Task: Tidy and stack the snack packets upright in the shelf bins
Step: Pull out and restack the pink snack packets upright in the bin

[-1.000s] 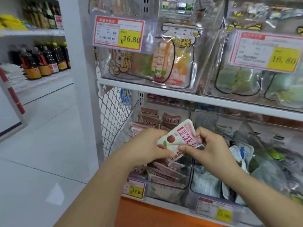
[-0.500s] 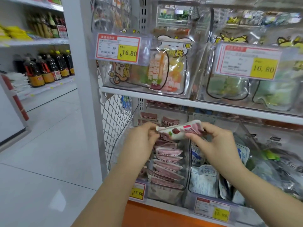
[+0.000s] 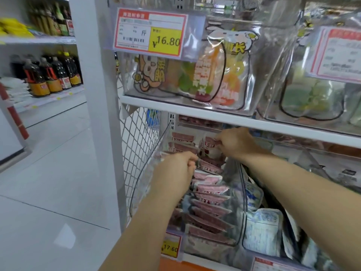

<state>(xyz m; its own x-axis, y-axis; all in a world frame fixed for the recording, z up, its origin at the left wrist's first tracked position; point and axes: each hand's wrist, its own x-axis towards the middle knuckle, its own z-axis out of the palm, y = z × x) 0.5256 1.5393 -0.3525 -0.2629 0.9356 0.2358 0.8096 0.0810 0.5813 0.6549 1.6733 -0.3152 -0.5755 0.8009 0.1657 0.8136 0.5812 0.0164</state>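
Supermarket aisle: pale floor [image 3: 48, 182] stretches away outside my left hand, with dark bottles [image 3: 48, 75] on the far shelving beyond it. Both hands are tucked in under the white shelf edge [image 3: 195, 112], working in the clear bin [image 3: 148, 173].

My right hand [image 3: 236, 143] is the deeper one, right up beneath that shelf edge. Its thumb and fingertips pinch the top of a snack packet [image 3: 211, 146] (white, with a red label). The packet stands upright at the back of the bin, just ahead of my right knuckles, and more packets show behind it.

My left hand [image 3: 175, 171] sits lower and nearer to me, fingers curled in. The fingertips are at the top of the row of pink packets [image 3: 209, 194]; whether they actually grip one, I can't tell. That row runs from my left fingertips down to the front of the bin, the packets overlapping and leaning.

Wire mesh [image 3: 136, 145] is just outside my left hand, and a yellow 17.60 price tag [image 3: 171, 248] sits below my left forearm. Under my right forearm, blue and white packets [image 3: 261, 229] fill the next bin. Above both hands hangs the 16.80 tag [image 3: 150, 34].
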